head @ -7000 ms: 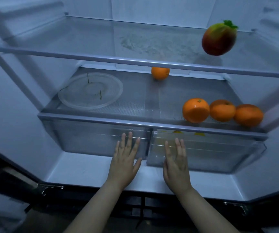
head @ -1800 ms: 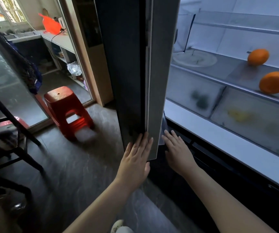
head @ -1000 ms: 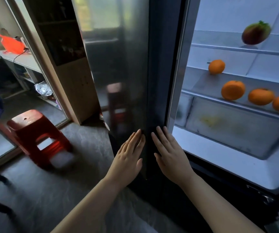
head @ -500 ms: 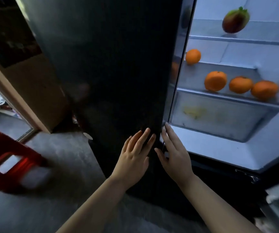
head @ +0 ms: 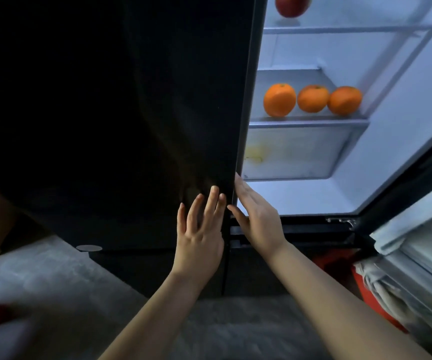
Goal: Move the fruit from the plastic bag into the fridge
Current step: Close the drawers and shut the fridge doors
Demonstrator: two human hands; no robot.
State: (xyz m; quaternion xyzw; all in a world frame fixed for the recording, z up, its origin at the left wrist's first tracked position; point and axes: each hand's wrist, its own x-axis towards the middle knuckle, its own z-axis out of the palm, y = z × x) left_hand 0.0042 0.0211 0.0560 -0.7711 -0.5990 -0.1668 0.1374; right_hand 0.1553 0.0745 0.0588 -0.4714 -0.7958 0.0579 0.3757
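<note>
Black, the fridge door (head: pixel 131 113) hid the compartment's left half. Both hands lay flat, gripping nothing: left hand (head: pixel 199 237) on its face, right hand (head: pixel 259 219) at its edge. Three oranges (head: pixel 313 98) sat on the shelf (head: pixel 308 123); a red fruit (head: pixel 291 5) above was cropped.

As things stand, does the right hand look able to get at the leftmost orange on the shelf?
Probably yes. The right hand rests at the edge of the dark door, and the fridge beside it stands open; nothing shows between the hand and the leftmost orange.
</note>
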